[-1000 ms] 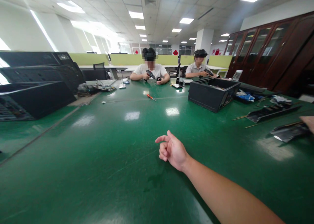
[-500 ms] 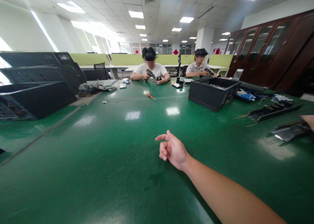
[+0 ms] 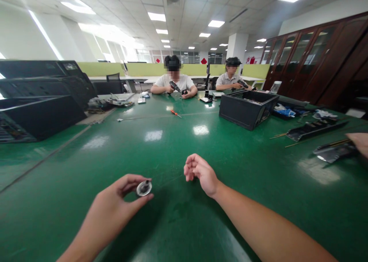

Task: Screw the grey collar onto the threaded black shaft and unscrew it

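In the head view, my left hand has come in at the lower left. Its thumb and fingers are closed around a small round piece with a pale silvery rim and a dark knob in the middle; its exact kind I cannot make out. My right hand hovers over the green tabletop to the right of it. Its fingers are loosely bent and a little apart, and nothing shows in them. A gap of bare tabletop lies between the two hands.
A red-handled screwdriver lies farther off. Black computer cases stand at left and right. Dark metal parts lie on the right. Two people with power drills sit opposite, and someone's arm enters at the right edge.
My left hand has entered from the lower left, holding the small round piece. My right hand's stretched index finger has bent in beside the others. The view has shifted slightly.
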`<state>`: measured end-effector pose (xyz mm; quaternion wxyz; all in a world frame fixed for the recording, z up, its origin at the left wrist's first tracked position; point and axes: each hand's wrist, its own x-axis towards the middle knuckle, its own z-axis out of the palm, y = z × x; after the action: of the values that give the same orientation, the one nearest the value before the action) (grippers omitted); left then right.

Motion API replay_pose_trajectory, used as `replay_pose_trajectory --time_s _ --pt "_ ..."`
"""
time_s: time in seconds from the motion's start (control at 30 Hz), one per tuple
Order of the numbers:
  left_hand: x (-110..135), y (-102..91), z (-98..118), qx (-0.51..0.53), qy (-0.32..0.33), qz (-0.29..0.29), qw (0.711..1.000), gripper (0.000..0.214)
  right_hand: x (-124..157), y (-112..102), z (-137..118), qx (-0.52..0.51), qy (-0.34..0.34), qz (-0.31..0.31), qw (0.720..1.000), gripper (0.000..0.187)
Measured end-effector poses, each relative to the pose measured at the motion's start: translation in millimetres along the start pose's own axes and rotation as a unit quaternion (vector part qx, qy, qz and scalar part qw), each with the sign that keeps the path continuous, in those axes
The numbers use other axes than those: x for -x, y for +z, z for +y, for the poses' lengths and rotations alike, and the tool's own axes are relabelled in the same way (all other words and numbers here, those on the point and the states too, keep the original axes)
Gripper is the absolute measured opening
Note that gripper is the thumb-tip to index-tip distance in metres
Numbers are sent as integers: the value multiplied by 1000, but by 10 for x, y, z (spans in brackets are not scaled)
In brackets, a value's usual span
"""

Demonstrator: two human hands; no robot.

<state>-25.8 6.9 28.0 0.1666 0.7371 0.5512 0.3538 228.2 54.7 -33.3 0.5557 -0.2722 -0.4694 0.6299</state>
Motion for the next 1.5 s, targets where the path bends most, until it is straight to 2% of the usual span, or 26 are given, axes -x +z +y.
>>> replay_pose_trajectory --time_s 0.1,0.17,0.23,0.33,0.43,0.6,0.7,0.83,1.0,1.5 --pt "-177 361 156 36 -1 -35 999 33 40 22 16 133 -44 -22 990 41" --pt "-177 497 175 42 14 -31 999 32 71 44 24 211 -48 -39 976 52" --pt "-125 545 119 40 40 -25 998 30 93 59 30 266 -45 -48 962 52" --pt "-48 544 -14 35 71 -23 997 27 107 59 33 337 -49 -59 938 42" --pt "-31 554 -94 31 67 -23 997 27 127 55 27 387 -60 -76 917 38" --pt "-38 598 -50 40 30 -20 999 31 192 80 -17 390 -91 -95 911 34" --pt "-8 601 -4 36 42 -26 998 20 221 94 -47 389 -110 -86 910 32" --pt "32 608 14 42 67 -32 996 19 235 103 -70 402 -133 -73 903 24" --pt "30 620 3 39 74 -35 996 19 239 114 -83 415 -126 -90 896 11" --pt "27 613 16 37 75 -24 996 20 214 104 -78 440 -124 -93 885 6"
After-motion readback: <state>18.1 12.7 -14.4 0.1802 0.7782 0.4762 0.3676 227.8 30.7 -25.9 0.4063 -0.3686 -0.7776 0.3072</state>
